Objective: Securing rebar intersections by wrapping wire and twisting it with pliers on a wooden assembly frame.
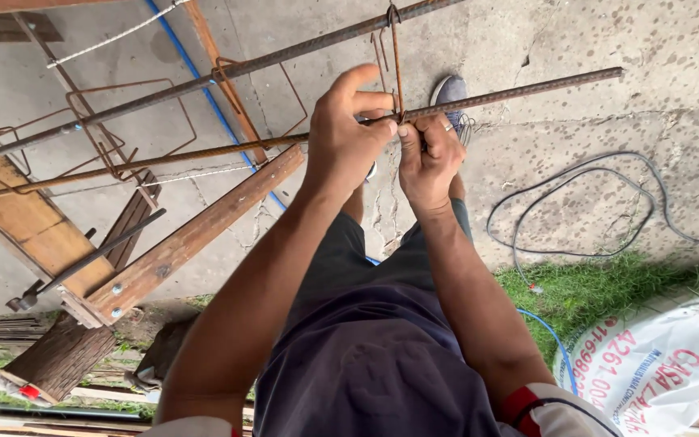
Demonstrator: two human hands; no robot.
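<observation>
Head view catches both hands pinched at a rebar joint: left hand (348, 129) and right hand (430, 154) closed on the stirrup (396, 61) against the near bar (519, 91), probably mid-tie, needing steady twisting.

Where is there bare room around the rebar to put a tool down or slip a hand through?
Bare concrete lies above the grey cable loop, right of the shoe. Crowded: both hands, left hand and right hand, meet at the rebar and stirrup; more stirrups and planks fill the left.
</observation>
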